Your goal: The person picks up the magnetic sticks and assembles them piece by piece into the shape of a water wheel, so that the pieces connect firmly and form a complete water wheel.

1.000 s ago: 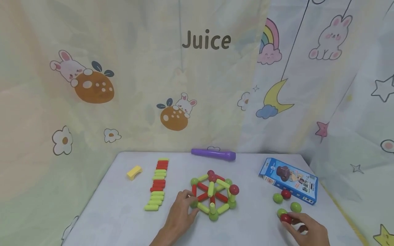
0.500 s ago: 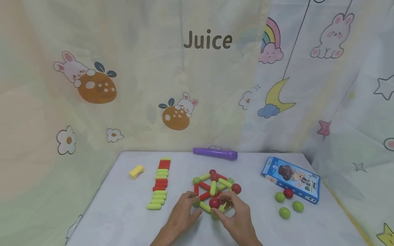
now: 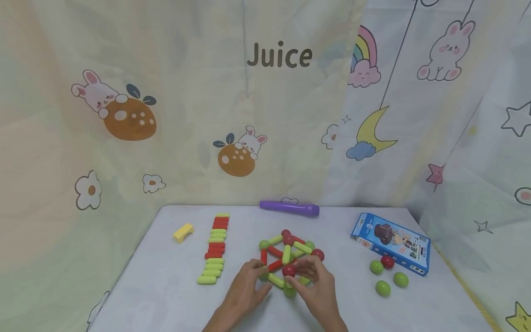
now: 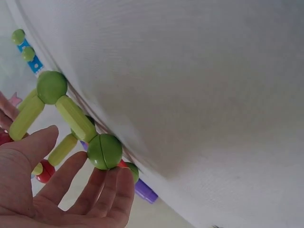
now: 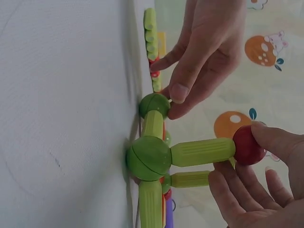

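Note:
A frame of red and green rods and balls (image 3: 286,253) stands mid-table. My left hand (image 3: 249,283) rests at its front-left corner. Its fingertips (image 4: 111,178) touch the corner green ball (image 4: 104,151) from the side, with the thumb just apart from it. The same ball (image 5: 154,104) shows in the right wrist view against the table. My right hand (image 3: 309,274) pinches a red ball (image 3: 289,270) between thumb and fingers. That red ball (image 5: 248,145) sits on the end of an upright green rod (image 5: 202,152), which rises from a front green ball (image 5: 149,156).
A row of red and green rods (image 3: 214,249) and a yellow block (image 3: 182,232) lie to the left. A purple tube (image 3: 289,208) lies at the back. To the right are a blue box (image 3: 390,243) and several loose balls (image 3: 383,288). Printed curtains hang behind the table.
My right hand carried a red ball from the loose balls at the right over to the frame and now holds it on the upright rod. The left hand stayed at its corner.

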{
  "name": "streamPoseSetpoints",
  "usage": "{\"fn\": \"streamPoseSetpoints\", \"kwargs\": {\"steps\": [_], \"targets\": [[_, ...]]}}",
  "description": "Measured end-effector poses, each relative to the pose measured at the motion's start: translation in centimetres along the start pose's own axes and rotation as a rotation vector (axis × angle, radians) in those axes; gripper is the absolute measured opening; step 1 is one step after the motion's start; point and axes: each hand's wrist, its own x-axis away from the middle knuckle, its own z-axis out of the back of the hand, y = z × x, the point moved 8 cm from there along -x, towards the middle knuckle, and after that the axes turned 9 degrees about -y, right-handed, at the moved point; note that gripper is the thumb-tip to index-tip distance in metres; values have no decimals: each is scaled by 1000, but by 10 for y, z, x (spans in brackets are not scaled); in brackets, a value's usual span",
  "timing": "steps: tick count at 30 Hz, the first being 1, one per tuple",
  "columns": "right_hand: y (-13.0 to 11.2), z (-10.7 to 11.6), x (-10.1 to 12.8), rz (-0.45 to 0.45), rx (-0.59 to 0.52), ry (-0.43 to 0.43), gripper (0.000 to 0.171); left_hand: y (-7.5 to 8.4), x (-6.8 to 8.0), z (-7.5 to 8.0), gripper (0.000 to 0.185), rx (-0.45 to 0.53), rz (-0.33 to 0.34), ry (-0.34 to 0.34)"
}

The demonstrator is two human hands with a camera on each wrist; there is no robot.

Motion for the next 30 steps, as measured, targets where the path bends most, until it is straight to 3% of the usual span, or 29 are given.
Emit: {"fn": "streamPoseSetpoints", "kwargs": {"steps": [6, 13, 17, 23, 30], "targets": [[0, -1, 0, 17, -44, 5, 49, 5, 1, 1, 45, 13, -7, 5], [2, 0, 1, 12, -74, 19, 53, 37, 0, 7, 56, 166, -172, 0], [4, 0, 0, -6, -107, 26, 55, 45, 0, 8, 56, 217, -217, -19], [7, 1, 0, -41, -123, 13, 53, 41, 1, 8, 56, 208, -200, -30], [21, 12, 14, -148, -77, -53, 44, 12, 5, 10, 53, 94, -27, -30]]}}
